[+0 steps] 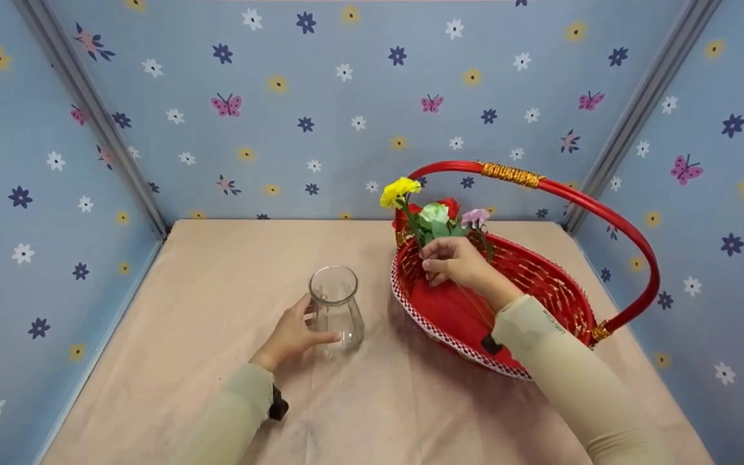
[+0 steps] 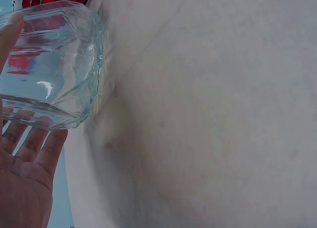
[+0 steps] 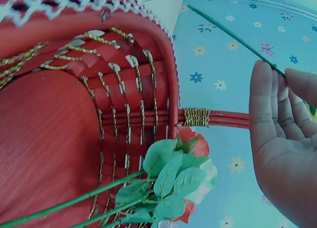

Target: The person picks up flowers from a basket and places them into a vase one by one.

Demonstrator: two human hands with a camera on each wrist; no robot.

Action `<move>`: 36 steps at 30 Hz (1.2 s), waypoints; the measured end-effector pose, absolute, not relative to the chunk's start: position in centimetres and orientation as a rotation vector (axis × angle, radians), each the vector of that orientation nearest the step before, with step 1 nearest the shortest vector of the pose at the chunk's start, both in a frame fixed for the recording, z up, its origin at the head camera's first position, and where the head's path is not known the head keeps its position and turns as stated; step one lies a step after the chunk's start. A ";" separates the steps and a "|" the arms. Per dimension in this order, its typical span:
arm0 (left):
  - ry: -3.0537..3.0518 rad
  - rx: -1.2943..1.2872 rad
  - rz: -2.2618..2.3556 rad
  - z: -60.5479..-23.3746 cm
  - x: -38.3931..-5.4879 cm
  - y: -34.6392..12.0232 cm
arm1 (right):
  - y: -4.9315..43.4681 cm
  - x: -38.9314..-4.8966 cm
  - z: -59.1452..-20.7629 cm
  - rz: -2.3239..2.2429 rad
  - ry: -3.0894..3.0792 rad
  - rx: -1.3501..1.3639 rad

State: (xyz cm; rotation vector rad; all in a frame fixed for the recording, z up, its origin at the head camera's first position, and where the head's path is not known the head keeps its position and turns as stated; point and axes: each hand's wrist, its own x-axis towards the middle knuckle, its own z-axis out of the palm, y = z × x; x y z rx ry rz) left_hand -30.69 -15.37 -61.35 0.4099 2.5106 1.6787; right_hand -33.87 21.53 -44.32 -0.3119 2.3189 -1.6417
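Note:
A clear glass vase point(image 1: 345, 316) stands in the middle of the table, with my left hand point(image 1: 291, 336) gripping it from the left. In the left wrist view, the thumb lies on one side of the vase point(image 2: 74, 65) and the fingers on the other. Over the red basket's left part, my right hand point(image 1: 459, 261) pinches the thin green stem point(image 3: 228, 32) of a yellow carnation point(image 1: 399, 192) between thumb and fingertips. The bloom points up and away from me. Behind that hand, a pale green rose point(image 1: 434, 213), a red rose point(image 1: 451, 206) and a lilac carnation point(image 1: 475, 218) lie in the basket.
The red woven basket point(image 1: 433, 332) with its white-trimmed rim sits right of the vase. Its tall handle point(image 1: 578, 200) arches over the far side. Blue patterned walls point(image 1: 359, 84) enclose the pinkish table cloth point(image 1: 217, 278) at the back and both sides.

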 end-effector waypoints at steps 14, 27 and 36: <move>2.517 0.376 1.646 -61.4 -30.4 -15.3 | 19.0 -33.6 -44.1 -1.757 2.303 -0.298; 2.542 0.404 1.649 -61.7 -30.5 -15.4 | 15.6 -33.9 -44.5 -1.948 2.298 -0.366; 2.542 0.394 1.645 -61.5 -30.6 -15.3 | 12.9 -34.2 -44.7 -2.154 2.221 -0.297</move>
